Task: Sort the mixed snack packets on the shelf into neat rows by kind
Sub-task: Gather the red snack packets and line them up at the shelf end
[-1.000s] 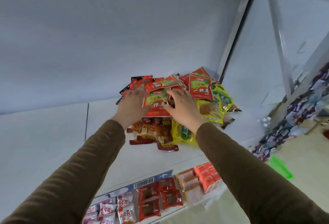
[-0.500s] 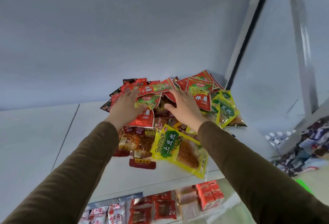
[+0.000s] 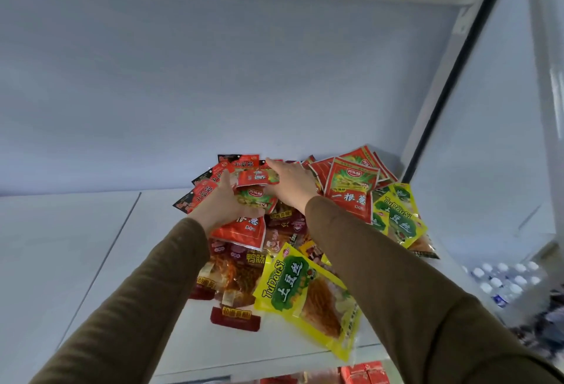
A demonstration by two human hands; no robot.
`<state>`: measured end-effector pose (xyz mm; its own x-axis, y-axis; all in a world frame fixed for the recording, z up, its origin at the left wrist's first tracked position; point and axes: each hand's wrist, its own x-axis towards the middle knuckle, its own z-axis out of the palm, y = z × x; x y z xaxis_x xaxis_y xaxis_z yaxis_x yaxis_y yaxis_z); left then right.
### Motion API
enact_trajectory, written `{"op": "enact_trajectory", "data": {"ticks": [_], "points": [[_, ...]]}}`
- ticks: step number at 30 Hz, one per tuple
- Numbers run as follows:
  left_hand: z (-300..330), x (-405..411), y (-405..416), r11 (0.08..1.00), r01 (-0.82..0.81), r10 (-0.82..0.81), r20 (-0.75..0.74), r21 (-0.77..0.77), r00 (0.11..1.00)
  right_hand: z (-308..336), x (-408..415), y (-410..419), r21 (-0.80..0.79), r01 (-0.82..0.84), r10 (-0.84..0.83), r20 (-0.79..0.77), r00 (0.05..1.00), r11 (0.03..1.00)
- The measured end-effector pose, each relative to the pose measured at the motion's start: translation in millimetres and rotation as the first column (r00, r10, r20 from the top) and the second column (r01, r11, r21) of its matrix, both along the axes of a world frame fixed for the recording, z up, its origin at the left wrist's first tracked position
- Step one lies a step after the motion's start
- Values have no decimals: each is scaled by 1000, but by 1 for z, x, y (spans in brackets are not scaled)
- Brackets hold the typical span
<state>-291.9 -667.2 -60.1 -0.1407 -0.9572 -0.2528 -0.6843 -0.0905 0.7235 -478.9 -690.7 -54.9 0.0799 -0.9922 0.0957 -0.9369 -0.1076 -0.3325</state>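
Observation:
A mixed heap of snack packets [image 3: 283,231] lies on the white shelf [image 3: 100,249], toward its right end. It holds red packets with a green panel [image 3: 351,188], small dark-red packets [image 3: 204,191], yellow-green packets [image 3: 302,295] and clear packets with brown-orange contents [image 3: 235,274]. My left hand [image 3: 219,203] lies on a red-and-green packet [image 3: 244,228], thumb across its face, fingers stretched over the small dark-red ones. My right hand [image 3: 293,185] reaches flat over the heap's middle toward the back wall, fingers straight, beside a small red packet [image 3: 258,177].
The shelf's left part is bare white board with a seam [image 3: 122,231]. The back wall and a right side panel [image 3: 488,139] close the bay in, with another shelf above. Red packets show on the shelf below [image 3: 363,373]. Bottle caps [image 3: 503,280] sit lower right.
The view has come closer and tilted up. Both hands have slid farther back over the heap; the right hand now reaches nearly to the back wall.

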Motion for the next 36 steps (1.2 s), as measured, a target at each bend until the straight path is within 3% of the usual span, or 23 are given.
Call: {"op": "enact_trajectory", "data": {"ticks": [2,4,8,10,12,14,16,18,23,26,28,32,34,36], "points": [[3,4,-1,995,-57,71,-167,87,983,-5,0,-6,-42,43,-41,39,998,998],[5,10,-3,981,-102,147,-295,163,944,-7,-4,-10,-110,93,-72,176,982,990],[15,13,-4,964,-47,149,-387,260,910,5,-17,-7,-220,151,-42,434,900,964],[15,12,-3,954,-1,143,-449,301,882,16,-24,0,-252,169,16,599,801,953],[11,12,-7,942,-11,193,-513,335,836,26,-29,10,-241,192,69,774,629,952],[7,12,-9,938,-23,215,-527,346,822,31,-31,21,-233,215,102,866,490,948],[6,10,-8,937,-31,226,-537,347,813,33,-34,30,-221,194,124,900,418,956],[7,9,-8,933,-62,261,-548,355,795,30,-37,38,-200,61,154,888,433,978],[8,15,-12,917,-45,294,-597,395,746,16,-47,42,-107,-240,235,760,606,965],[14,7,-3,940,10,208,-596,340,776,4,-46,39,-54,-288,273,524,807,956],[14,2,1,959,24,147,-571,282,808,-1,-42,41,-18,-305,287,394,873,952],[12,3,2,977,0,120,-548,214,827,1,-37,56,-44,-229,231,312,922,972],[13,4,6,987,2,84,-524,162,847,-2,-27,75,-87,-106,134,472,871,991],[12,3,11,995,6,45,-513,99,857,-11,-10,96,-43,-5,33,676,736,999]]}}
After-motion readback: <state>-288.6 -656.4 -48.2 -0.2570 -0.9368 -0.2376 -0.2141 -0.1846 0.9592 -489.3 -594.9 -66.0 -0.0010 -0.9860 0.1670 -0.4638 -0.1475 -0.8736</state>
